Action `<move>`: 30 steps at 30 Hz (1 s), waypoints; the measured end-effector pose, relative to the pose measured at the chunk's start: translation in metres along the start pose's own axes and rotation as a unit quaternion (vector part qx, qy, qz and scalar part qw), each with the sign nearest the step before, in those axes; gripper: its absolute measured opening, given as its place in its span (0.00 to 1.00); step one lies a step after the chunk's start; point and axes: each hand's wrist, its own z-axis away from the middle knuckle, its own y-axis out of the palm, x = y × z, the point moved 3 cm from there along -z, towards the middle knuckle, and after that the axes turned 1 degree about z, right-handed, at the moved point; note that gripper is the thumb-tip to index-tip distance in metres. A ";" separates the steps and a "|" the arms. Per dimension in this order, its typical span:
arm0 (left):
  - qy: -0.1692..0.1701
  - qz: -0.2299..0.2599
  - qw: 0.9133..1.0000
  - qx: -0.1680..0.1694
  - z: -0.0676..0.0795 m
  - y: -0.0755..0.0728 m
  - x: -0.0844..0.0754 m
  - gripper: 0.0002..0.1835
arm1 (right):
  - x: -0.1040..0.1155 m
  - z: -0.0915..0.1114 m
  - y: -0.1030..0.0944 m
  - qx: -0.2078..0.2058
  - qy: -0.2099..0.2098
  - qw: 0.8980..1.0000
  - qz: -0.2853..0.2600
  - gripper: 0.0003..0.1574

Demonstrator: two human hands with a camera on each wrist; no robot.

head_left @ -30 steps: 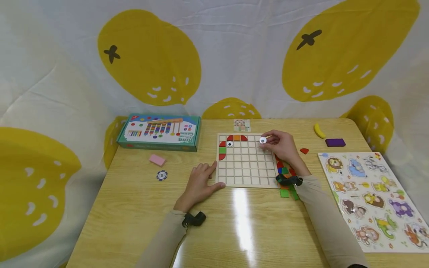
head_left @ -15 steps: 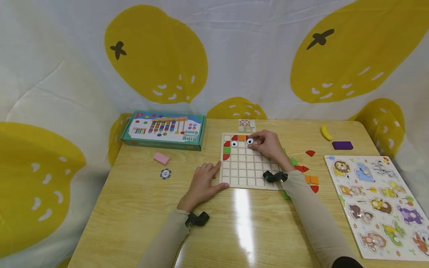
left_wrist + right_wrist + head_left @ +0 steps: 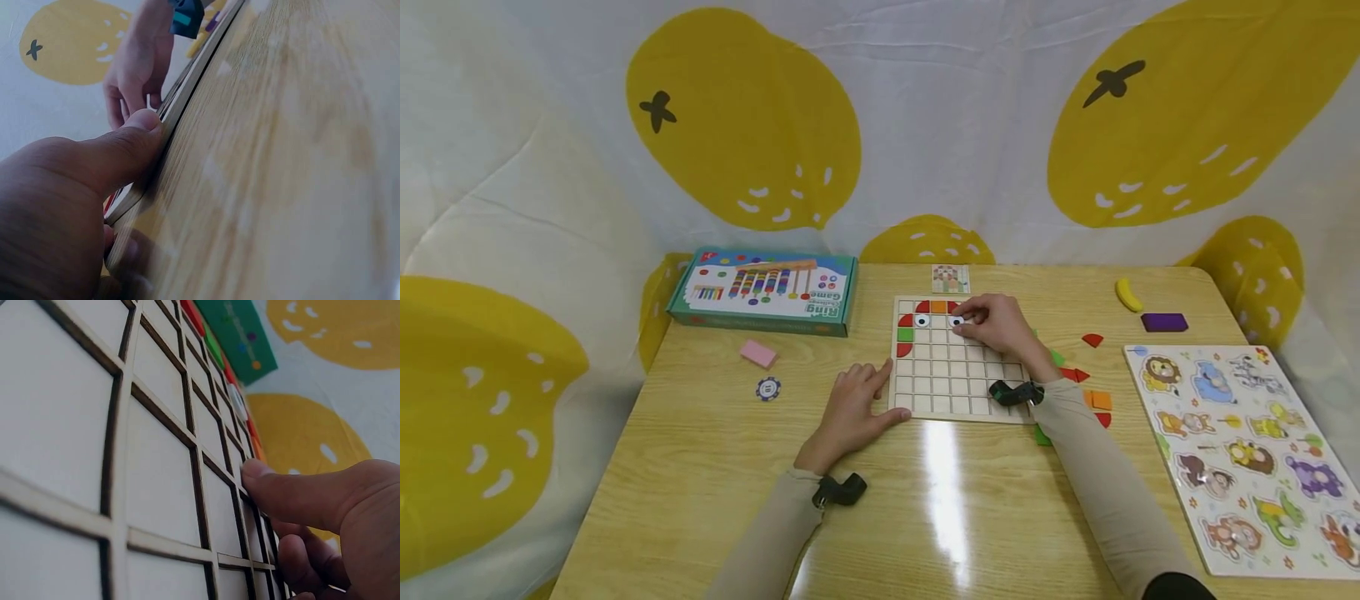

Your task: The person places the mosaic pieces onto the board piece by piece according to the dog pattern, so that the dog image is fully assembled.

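Note:
A wooden grid board (image 3: 951,386) lies on the table with red quarter-round tiles (image 3: 905,350), a green square tile (image 3: 905,334) and an orange square tile (image 3: 938,307) in its upper left cells. One white tile with a black eye dot (image 3: 922,321) sits among them. My right hand (image 3: 1000,323) pinches a second eye tile (image 3: 956,322) between thumb and forefinger at the board's top rows; in the right wrist view the fingers hide it. At the board's lower left corner, my left hand (image 3: 852,408) rests with thumb and forefinger spread against the edges.
Loose tiles, including an orange one (image 3: 1101,400), lie right of the board, partly under the right forearm. A picture card (image 3: 951,278) lies behind it. Around stand a game box (image 3: 763,292), pink block (image 3: 759,353), poker chip (image 3: 768,388), toy banana (image 3: 1127,295), purple block (image 3: 1165,322) and animal puzzle (image 3: 1240,450).
My right hand has carried the eye tile leftward across the board to a cell beneath the top red tile. The left hand keeps its place at the corner.

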 end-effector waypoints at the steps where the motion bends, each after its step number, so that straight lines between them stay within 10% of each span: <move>1: -0.001 0.000 1.000 0.002 0.000 0.000 0.000 0.49 | 0.000 0.000 0.000 -0.001 0.001 1.000 -0.001 0.16; 15: -0.004 0.000 1.000 -0.003 0.001 -0.002 -0.003 0.48 | -0.003 0.002 -0.002 -0.015 0.015 1.000 0.001 0.14; 24: -0.003 0.012 1.000 -0.001 0.000 0.002 -0.007 0.49 | -0.035 0.058 -0.094 -0.079 0.059 0.995 0.029 0.17; 30: -0.008 0.012 1.000 -0.008 0.001 0.002 -0.004 0.48 | -0.060 0.102 -0.117 -0.027 0.074 0.993 0.092 0.17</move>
